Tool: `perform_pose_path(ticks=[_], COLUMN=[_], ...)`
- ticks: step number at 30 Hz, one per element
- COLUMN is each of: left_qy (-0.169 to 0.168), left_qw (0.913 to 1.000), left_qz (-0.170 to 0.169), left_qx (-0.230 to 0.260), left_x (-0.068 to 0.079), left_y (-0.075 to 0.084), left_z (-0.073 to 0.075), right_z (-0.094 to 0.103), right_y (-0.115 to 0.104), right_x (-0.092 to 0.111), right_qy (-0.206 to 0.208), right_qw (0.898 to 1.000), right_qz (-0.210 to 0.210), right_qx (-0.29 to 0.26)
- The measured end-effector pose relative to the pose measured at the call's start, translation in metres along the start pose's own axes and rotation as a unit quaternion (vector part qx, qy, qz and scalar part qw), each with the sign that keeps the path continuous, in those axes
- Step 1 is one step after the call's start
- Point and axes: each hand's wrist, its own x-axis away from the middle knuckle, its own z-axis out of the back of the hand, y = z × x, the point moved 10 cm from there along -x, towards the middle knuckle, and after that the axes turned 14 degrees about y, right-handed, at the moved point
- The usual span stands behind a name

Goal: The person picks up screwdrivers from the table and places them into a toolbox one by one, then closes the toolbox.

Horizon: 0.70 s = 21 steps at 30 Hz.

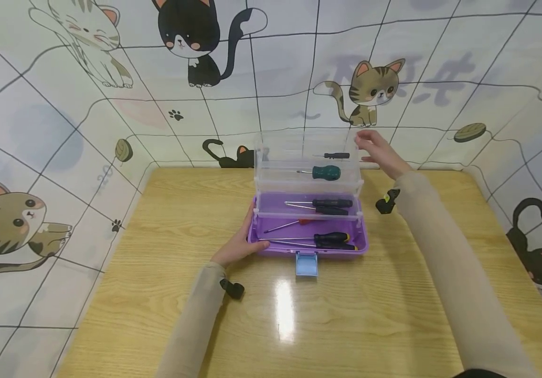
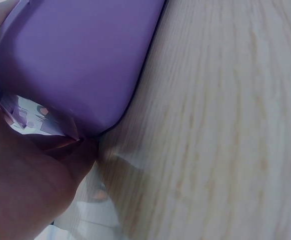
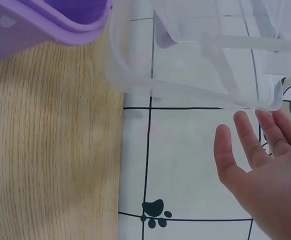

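Note:
A purple toolbox [image 1: 364, 239] stands unlatched on the table, its clear lid and trays [image 1: 261, 186] raised at the back and a blue latch [image 1: 306, 264] hanging in front. My left hand [image 1: 237, 244] grips its left front corner, thumb over the rim. At the upper right edge of the clear part, my right hand [image 1: 380, 151] has its fingers extended; in the right wrist view the fingertips [image 3: 240, 119] are at that edge, contact uncertain. A green screwdriver [image 1: 326, 172] and a small black screwdriver [image 1: 337, 155] lie in the trays. Black-and-yellow screwdrivers [image 1: 331, 237] and a red-handled screwdriver [image 1: 305, 221] are lower down.
The wooden table [image 1: 176, 210] reaches a cloth backdrop [image 1: 289, 63] printed with cats and grid lines behind and at both sides. Small black devices [image 1: 233, 289] are strapped to both wrists.

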Motion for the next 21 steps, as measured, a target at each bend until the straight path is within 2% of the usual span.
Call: perform_pose_path(ticks=[9, 14, 21], left_qy=[-0.003, -0.004, -0.002], left_qw=[1.0000, 0.9999, 0.9999], left_qz=[-0.003, -0.008, 0.001], left_qx=[0.007, 0.013, 0.017], left_x=[0.000, 0.000, 0.000], left_y=[0.001, 0.002, 0.000], left_z=[-0.002, -0.002, 0.000], right_z=[-0.002, 0.000, 0.002], right_y=[-0.007, -0.012, -0.018], right_x=[0.008, 0.010, 0.015], right_qy=[-0.015, -0.005, -0.010], right_qw=[0.997, 0.996, 0.996], right_qz=[0.040, 0.056, 0.069], right_qx=[0.067, 0.068, 0.063])
